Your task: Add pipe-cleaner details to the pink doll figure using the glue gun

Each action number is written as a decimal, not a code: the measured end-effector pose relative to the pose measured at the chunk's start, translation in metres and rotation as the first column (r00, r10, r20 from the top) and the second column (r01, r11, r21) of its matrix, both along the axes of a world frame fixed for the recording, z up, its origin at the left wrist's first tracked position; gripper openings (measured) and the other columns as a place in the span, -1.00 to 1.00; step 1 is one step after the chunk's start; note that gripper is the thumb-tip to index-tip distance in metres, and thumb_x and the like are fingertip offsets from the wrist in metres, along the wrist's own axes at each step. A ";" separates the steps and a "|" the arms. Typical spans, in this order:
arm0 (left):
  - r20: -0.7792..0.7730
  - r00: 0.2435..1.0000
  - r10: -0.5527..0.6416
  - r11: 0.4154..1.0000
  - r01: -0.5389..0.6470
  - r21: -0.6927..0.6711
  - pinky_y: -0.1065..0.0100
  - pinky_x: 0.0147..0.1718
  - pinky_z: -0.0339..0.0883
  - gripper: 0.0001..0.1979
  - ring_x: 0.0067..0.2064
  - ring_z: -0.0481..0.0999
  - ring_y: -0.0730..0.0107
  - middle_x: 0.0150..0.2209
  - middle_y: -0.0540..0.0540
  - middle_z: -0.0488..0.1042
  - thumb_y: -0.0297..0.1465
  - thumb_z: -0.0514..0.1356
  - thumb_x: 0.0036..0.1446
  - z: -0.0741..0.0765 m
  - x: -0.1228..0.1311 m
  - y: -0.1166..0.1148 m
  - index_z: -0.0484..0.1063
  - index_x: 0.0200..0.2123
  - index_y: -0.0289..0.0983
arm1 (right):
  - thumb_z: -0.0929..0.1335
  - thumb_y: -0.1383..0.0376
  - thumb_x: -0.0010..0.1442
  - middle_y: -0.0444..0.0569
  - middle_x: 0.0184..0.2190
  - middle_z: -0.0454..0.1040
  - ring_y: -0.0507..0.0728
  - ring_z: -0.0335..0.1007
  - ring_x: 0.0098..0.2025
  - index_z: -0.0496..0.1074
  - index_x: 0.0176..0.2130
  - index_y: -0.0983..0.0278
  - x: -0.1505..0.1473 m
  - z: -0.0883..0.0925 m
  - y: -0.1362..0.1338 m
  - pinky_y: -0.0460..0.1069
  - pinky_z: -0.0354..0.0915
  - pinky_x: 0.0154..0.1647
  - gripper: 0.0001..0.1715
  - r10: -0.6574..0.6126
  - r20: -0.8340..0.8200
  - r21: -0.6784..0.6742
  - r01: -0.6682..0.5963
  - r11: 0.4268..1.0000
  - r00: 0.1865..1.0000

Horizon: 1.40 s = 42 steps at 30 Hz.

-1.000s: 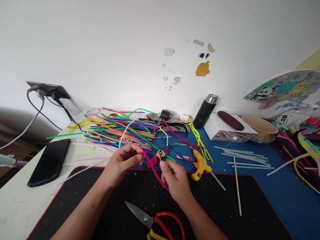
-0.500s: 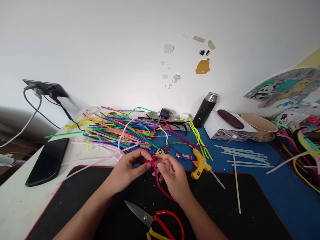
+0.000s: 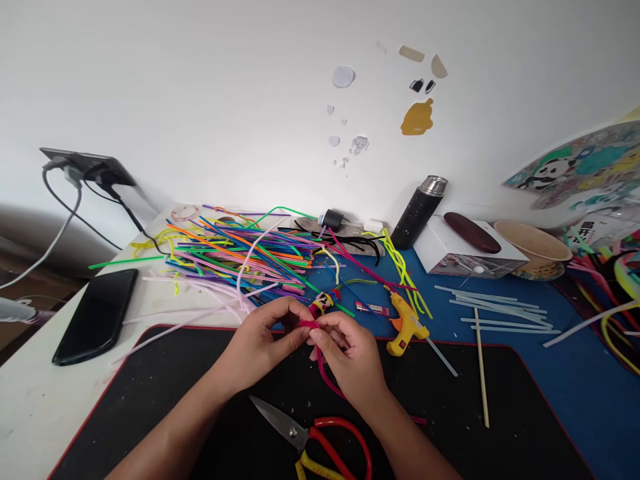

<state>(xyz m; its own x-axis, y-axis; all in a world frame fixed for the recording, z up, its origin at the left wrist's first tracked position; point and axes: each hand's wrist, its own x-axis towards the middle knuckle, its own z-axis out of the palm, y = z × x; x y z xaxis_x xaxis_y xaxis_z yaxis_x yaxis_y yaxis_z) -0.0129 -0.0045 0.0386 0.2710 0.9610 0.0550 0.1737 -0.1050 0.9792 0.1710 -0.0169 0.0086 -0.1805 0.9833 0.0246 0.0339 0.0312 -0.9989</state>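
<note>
A magenta pipe cleaner (image 3: pixel 327 379) is pinched between both my hands above the black mat. My left hand (image 3: pixel 267 340) has thumb and forefinger closed on its bunched upper part. Right beside it, my right hand (image 3: pixel 347 350) pinches the same part, and the loose end curves down below the fingers. Just beyond the fingertips lies a small figure (image 3: pixel 325 301) in yellow, white, black and red; its lower part is hidden by my hands. Scissors (image 3: pixel 300 437) with red and yellow handles lie open on the mat, nearest my right forearm.
Many coloured pipe cleaners (image 3: pixel 240 253) lie heaped at the back left, near a black phone (image 3: pixel 95 317). On the right are a yellow glue gun (image 3: pixel 407 325), clear glue sticks (image 3: pixel 500 310), a wooden stick (image 3: pixel 481 367), a black flask (image 3: pixel 419 213) and a white box (image 3: pixel 445 257).
Both hands have shifted slightly right and down with the magenta pipe cleaner, and more of the small figure shows behind them. The whole view has turned a little.
</note>
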 end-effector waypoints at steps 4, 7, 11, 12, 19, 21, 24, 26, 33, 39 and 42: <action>0.011 1.000 0.003 1.000 -0.002 -0.028 0.34 -0.20 0.38 -0.86 -0.24 0.55 0.27 -0.31 -0.05 0.58 -0.26 0.31 0.27 -0.002 -0.001 0.000 0.54 -0.26 -0.20 | 0.43 0.10 0.34 -0.07 -0.41 0.62 0.10 0.58 -0.51 0.49 -0.25 0.21 0.000 0.001 0.001 -0.04 0.46 -0.46 -0.77 -0.005 -0.002 0.014 0.005 1.000 1.000; 0.001 1.000 0.009 0.999 -0.009 -0.030 0.34 -0.19 0.39 -0.85 -0.24 0.55 0.27 -0.30 -0.04 0.58 -0.25 0.32 0.27 -0.003 -0.001 0.000 0.55 -0.26 -0.20 | 0.43 0.13 0.34 -0.07 -0.41 0.63 0.09 0.58 -0.51 0.50 -0.25 0.21 0.000 0.002 0.000 -0.05 0.47 -0.46 -0.80 -0.006 -0.010 0.011 0.006 1.000 1.000; -0.008 1.000 0.014 0.999 -0.014 -0.034 0.35 -0.20 0.39 -0.84 -0.24 0.56 0.28 -0.30 -0.03 0.58 -0.24 0.31 0.27 -0.004 -0.001 0.001 0.54 -0.26 -0.21 | 0.43 0.16 0.33 -0.08 -0.42 0.62 0.08 0.58 -0.51 0.50 -0.25 0.22 0.000 0.002 0.000 -0.07 0.47 -0.45 -0.82 -0.007 -0.020 0.011 0.007 1.000 1.000; -0.011 1.000 0.015 0.999 -0.016 -0.034 0.36 -0.20 0.39 -0.85 -0.24 0.56 0.29 -0.30 -0.03 0.59 -0.25 0.31 0.27 -0.004 -0.001 0.001 0.54 -0.26 -0.21 | 0.43 0.16 0.33 -0.08 -0.43 0.62 0.08 0.58 -0.52 0.50 -0.25 0.22 0.000 0.001 0.000 -0.07 0.46 -0.45 -0.82 -0.008 -0.022 0.013 0.009 1.000 1.000; -0.041 0.999 0.029 0.999 -0.030 -0.033 0.36 -0.23 0.41 -0.85 -0.27 0.56 0.31 -0.31 -0.02 0.60 -0.25 0.30 0.27 -0.004 0.001 0.002 0.54 -0.25 -0.21 | 0.43 0.18 0.33 -0.09 -0.43 0.61 0.06 0.57 -0.52 0.51 -0.23 0.24 0.000 -0.002 0.002 -0.08 0.47 -0.45 -0.83 -0.021 -0.018 0.015 0.021 1.000 1.000; -0.043 0.999 0.029 0.999 -0.030 -0.035 0.36 -0.24 0.42 -0.85 -0.27 0.57 0.31 -0.31 -0.02 0.61 -0.24 0.29 0.28 -0.006 0.001 0.002 0.54 -0.24 -0.21 | 0.43 0.19 0.33 -0.09 -0.44 0.60 0.06 0.57 -0.52 0.51 -0.23 0.24 0.000 -0.002 0.003 -0.08 0.47 -0.45 -0.84 -0.024 -0.018 0.017 0.024 1.000 1.000; -0.051 0.998 0.033 0.999 -0.034 -0.034 0.36 -0.24 0.42 -0.85 -0.27 0.57 0.31 -0.31 -0.01 0.62 -0.25 0.28 0.28 -0.008 0.001 0.003 0.53 -0.24 -0.20 | 0.43 0.19 0.33 -0.09 -0.43 0.62 0.06 0.57 -0.52 0.52 -0.23 0.25 0.000 -0.003 0.003 -0.08 0.47 -0.46 -0.84 -0.027 -0.018 0.012 0.027 1.000 0.999; -0.059 0.998 0.039 0.999 -0.041 -0.031 0.36 -0.24 0.42 -0.85 -0.27 0.57 0.31 -0.31 -0.01 0.62 -0.24 0.29 0.28 -0.009 0.001 0.003 0.53 -0.24 -0.20 | 0.43 0.19 0.33 -0.08 -0.43 0.62 0.06 0.57 -0.52 0.52 -0.22 0.25 0.000 -0.005 0.003 -0.08 0.47 -0.45 -0.83 -0.030 -0.015 0.009 0.030 0.999 0.999; -0.066 0.996 0.062 0.997 -0.065 -0.049 0.36 -0.26 0.41 -0.83 -0.29 0.57 0.31 -0.33 0.01 0.61 -0.22 0.30 0.25 -0.011 0.001 0.003 0.54 -0.24 -0.19 | 0.42 0.18 0.34 -0.08 -0.43 0.63 0.06 0.57 -0.52 0.53 -0.21 0.25 0.000 -0.006 0.004 -0.07 0.48 -0.45 -0.83 -0.040 -0.001 0.005 0.040 0.999 0.999; -0.065 0.995 0.082 0.994 -0.086 -0.060 0.36 -0.26 0.41 -0.81 -0.29 0.56 0.30 -0.33 0.01 0.60 -0.19 0.32 0.23 -0.012 0.001 0.004 0.53 -0.25 -0.19 | 0.42 0.18 0.33 -0.08 -0.43 0.62 0.06 0.56 -0.53 0.53 -0.22 0.25 -0.001 -0.004 0.004 -0.07 0.49 -0.46 -0.82 -0.040 -0.011 0.003 0.040 0.999 0.999; -0.064 0.994 0.084 0.994 -0.088 -0.069 0.35 -0.25 0.41 -0.81 -0.29 0.56 0.30 -0.33 0.01 0.60 -0.19 0.32 0.23 -0.013 0.001 0.004 0.54 -0.25 -0.19 | 0.42 0.18 0.33 -0.08 -0.43 0.62 0.06 0.56 -0.52 0.53 -0.21 0.25 -0.001 -0.004 0.004 -0.07 0.49 -0.46 -0.82 -0.042 -0.011 0.002 0.042 0.999 0.999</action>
<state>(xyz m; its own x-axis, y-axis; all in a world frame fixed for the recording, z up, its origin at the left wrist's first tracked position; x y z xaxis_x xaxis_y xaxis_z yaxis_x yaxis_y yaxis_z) -0.0118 -0.0004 0.0252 0.1879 0.9818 -0.0291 0.2384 -0.0169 0.9710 0.1705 -0.0124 0.0043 -0.1384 0.9900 0.0286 0.0244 0.0322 -0.9992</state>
